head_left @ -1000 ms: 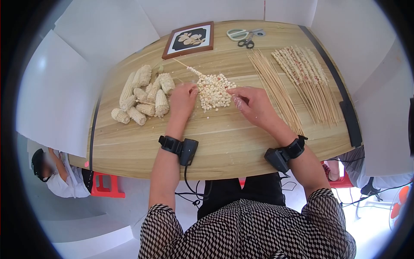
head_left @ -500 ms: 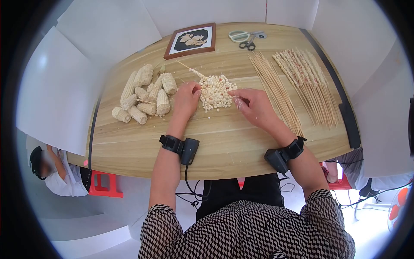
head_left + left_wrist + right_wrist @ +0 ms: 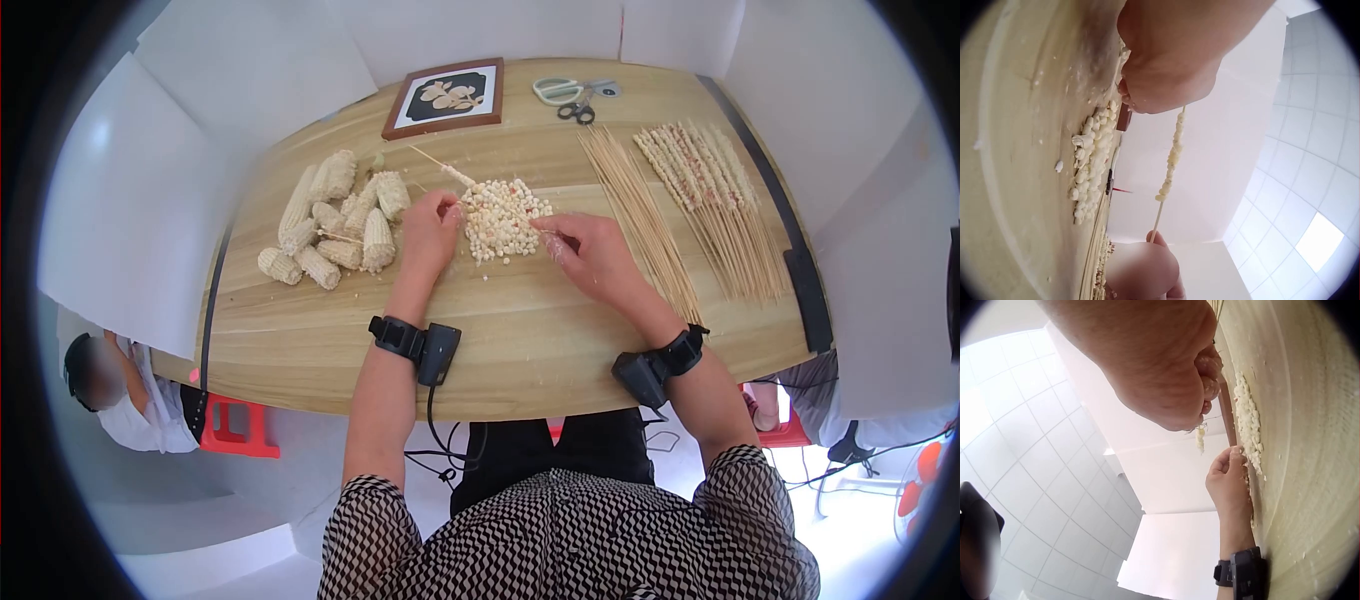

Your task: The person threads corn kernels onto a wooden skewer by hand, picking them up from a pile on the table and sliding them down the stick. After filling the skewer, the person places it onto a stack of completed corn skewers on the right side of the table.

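My left hand (image 3: 432, 235) is at the left edge of a pile of pale kernels (image 3: 503, 222), fingers curled in; their grip is hidden. On the pile's right side, my right hand (image 3: 592, 252) pinches the bare part of a thin skewer. The left wrist view shows this skewer, its kernels (image 3: 1172, 156) in a row, running between the right hand (image 3: 1147, 269) and the left hand (image 3: 1175, 69). Kernels on it (image 3: 1200, 439) also show below the right hand (image 3: 1172, 381) in the right wrist view. Another partly strung skewer (image 3: 428, 155) rests against the pile's upper left.
Stripped cobs (image 3: 345, 215) lie in a heap on the left. A framed picture (image 3: 445, 98) and scissors (image 3: 575, 97) are at the back. Bare skewers (image 3: 640, 220) and kernel-strung skewers (image 3: 705, 185) lie on the right. A seated person (image 3: 130, 390) is beyond the table's left edge.
The head view has shifted slightly, so the table's things sit a little lower in it. Both hands stay beside the pile with only small finger movements.
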The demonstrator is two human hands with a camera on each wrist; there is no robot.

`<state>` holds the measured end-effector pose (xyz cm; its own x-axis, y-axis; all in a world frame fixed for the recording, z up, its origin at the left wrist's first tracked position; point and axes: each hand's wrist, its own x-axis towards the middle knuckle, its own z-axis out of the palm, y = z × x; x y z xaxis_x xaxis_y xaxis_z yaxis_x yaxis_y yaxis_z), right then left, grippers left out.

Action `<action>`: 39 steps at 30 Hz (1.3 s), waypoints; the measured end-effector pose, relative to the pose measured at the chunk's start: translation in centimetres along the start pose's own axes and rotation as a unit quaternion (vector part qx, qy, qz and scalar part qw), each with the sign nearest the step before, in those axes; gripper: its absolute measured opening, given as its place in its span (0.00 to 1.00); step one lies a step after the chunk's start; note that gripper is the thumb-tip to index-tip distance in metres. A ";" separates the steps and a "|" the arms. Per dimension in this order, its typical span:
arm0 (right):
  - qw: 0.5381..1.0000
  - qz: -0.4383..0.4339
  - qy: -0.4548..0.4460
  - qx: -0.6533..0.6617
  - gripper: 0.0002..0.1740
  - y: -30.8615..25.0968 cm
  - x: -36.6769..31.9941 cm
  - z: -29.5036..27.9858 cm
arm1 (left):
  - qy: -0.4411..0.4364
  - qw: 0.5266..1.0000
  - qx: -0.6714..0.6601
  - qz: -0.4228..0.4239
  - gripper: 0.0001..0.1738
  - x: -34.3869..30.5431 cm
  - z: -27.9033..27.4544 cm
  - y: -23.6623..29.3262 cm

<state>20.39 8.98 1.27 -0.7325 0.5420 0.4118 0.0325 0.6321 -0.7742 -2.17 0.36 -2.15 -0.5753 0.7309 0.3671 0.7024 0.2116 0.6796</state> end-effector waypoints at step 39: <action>0.996 -0.018 -0.082 0.012 0.13 -1.6 -0.5 -0.2 | 0.259 0.931 -0.253 -0.035 0.08 0.9 -4.3 -2.4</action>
<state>20.84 7.87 2.41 -0.8347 0.4197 0.3566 -0.0108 0.6348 -0.7726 -6.20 -2.31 -0.75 -0.8297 0.2884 0.4780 0.4427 -0.1816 0.8781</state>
